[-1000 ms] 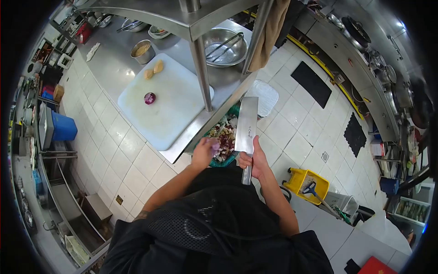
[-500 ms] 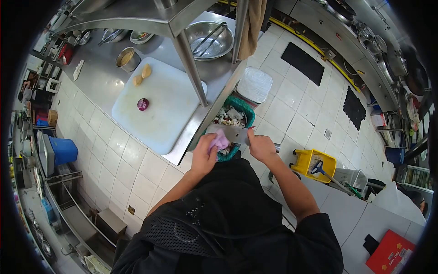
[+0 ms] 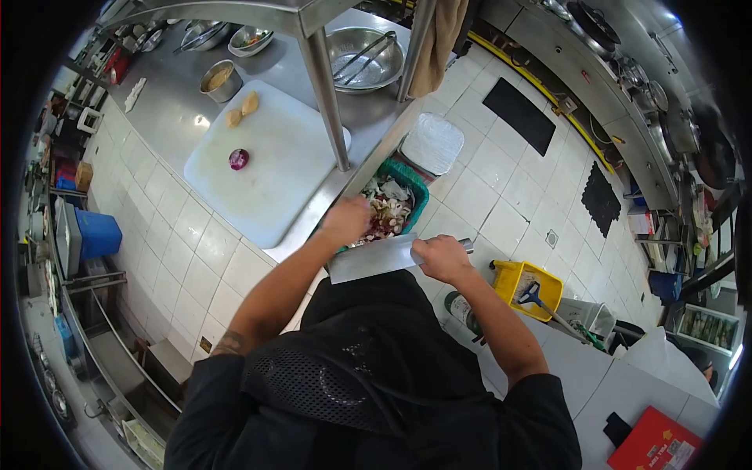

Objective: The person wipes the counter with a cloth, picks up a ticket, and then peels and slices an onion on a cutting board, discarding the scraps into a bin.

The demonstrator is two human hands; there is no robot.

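Note:
My right hand [image 3: 443, 258] is closed around the handle of a broad cleaver [image 3: 372, 261], its blade pointing left in front of my body. My left hand [image 3: 348, 220] is over the left edge of a green-lined bin [image 3: 421, 205] holding food scraps; its fingers are blurred, and I cannot make out whether anything is in them. On the white cutting board [image 3: 274, 196] lie a purple onion [image 3: 239, 159] and two pale brown pieces [image 3: 242, 110]. The pink cloth is not visible.
A metal pot [image 3: 220, 81] stands behind the board. Tongs rest in a large steel bowl [image 3: 364, 59]. The table's metal post [image 3: 325, 102] rises beside the board. A foil-topped container [image 3: 432, 144] and a yellow bucket [image 3: 526, 290] are on the floor to the right.
My left hand has moved left and up, away from the blade, and the pink cloth is gone from view. The cleaver has come lower and nearer my body, its whole blade now showing.

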